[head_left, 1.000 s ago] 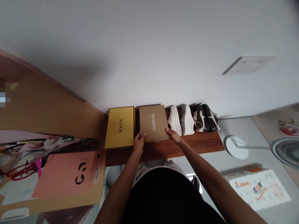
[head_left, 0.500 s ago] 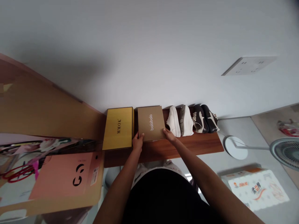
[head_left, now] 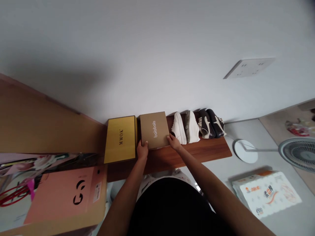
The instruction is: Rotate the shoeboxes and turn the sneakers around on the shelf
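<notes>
1. Fingers of the left hand (head_left: pixel 142 150) and right hand (head_left: pixel 174 143) grip the brown box (head_left: pixel 153 129) by its near corners, left thumb on the lid; this two-sided hold probably keeps it steady.
2. The box is toward the rear edge of the bench (head_left: pixel 211 149), between the yellow box (head_left: pixel 120 139) and white shoes (head_left: pixel 179 127); its underside is hidden.
3. The dark shoes (head_left: pixel 205 123) stand near the right rear corner, heel-to-toe across the depth, likely saving length.
4. Reddish wood meets a pale wall (head_left: pixel 147 59).
5. Beyond the right end stand a fan (head_left: pixel 299 154) and white package (head_left: pixel 272 195).
</notes>
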`<state>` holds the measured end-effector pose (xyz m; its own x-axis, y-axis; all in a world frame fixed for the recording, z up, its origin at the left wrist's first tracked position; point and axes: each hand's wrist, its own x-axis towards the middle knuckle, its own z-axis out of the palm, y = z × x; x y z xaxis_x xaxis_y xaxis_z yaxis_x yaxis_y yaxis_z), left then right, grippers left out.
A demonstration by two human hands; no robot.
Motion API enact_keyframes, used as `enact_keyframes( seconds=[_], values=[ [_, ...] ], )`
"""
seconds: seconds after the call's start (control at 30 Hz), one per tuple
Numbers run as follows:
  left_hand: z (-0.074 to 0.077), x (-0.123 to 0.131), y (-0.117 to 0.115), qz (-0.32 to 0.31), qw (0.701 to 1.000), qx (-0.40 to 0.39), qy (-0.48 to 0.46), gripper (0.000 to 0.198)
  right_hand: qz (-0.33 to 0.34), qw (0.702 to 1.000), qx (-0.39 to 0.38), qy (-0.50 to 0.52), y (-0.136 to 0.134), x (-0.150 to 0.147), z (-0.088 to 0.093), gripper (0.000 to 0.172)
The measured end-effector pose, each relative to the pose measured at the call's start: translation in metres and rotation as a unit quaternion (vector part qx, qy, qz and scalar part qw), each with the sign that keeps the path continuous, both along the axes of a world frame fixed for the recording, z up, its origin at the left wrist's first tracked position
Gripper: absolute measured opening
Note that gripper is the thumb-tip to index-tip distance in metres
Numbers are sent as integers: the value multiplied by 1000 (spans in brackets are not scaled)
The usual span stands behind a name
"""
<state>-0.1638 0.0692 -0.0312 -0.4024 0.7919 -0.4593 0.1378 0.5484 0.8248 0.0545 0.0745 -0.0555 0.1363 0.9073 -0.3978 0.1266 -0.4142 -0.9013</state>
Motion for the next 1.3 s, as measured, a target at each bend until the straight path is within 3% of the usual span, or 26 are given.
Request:
enact_keyframes(
  seconds=[0.1, 0.2, 0.3, 0.37, 0.47, 0.53, 0.63, 0.7, 0.87, 1.0, 1.13, 1.3],
  values=[
    [16, 12, -4, -7, 996, 68, 60, 68, -40, 998, 14, -45, -14, 22, 10, 66],
    [23, 43, -11, -52, 986, 155, 25, 63, -104, 988, 48, -100, -36, 68, 15, 63],
    [16, 94, -16, -147, 978, 128, -74, 55, -180, 961, 44, -203, -54, 123, 12, 60],
    [5, 131, -16, -211, 971, 73, -81, 63, -180, 948, 35, -262, -56, 150, 4, 59],
    [-12, 174, -11, -246, 969, -5, 8, 85, -110, 951, 3, -289, -47, 174, -10, 57],
    [-22, 191, -6, -258, 963, -48, 56, 88, -50, 963, -41, -262, -35, 180, -18, 53],
    [-30, 200, 0, -285, 952, -84, 70, 65, 21, 975, -88, -203, -20, 186, -25, 47],
    [-31, 200, 2, -303, 945, -85, 85, 51, 48, 981, -78, -173, -14, 188, -26, 45],
    [-21, 203, 5, -351, 919, -53, 175, 43, 117, 976, -24, -183, -5, 197, -15, 52],
    [-5, 210, 7, -425, 860, -24, 280, 38, 171, 948, -11, -270, -4, 202, 5, 43],
    [10, 216, 4, -480, 803, -21, 352, 33, 242, 885, -36, -395, -4, 198, 27, 37],
    [18, 227, -2, -496, 769, -5, 405, 32, 310, 823, -51, -472, -2, 180, 44, 33]
  ],
)
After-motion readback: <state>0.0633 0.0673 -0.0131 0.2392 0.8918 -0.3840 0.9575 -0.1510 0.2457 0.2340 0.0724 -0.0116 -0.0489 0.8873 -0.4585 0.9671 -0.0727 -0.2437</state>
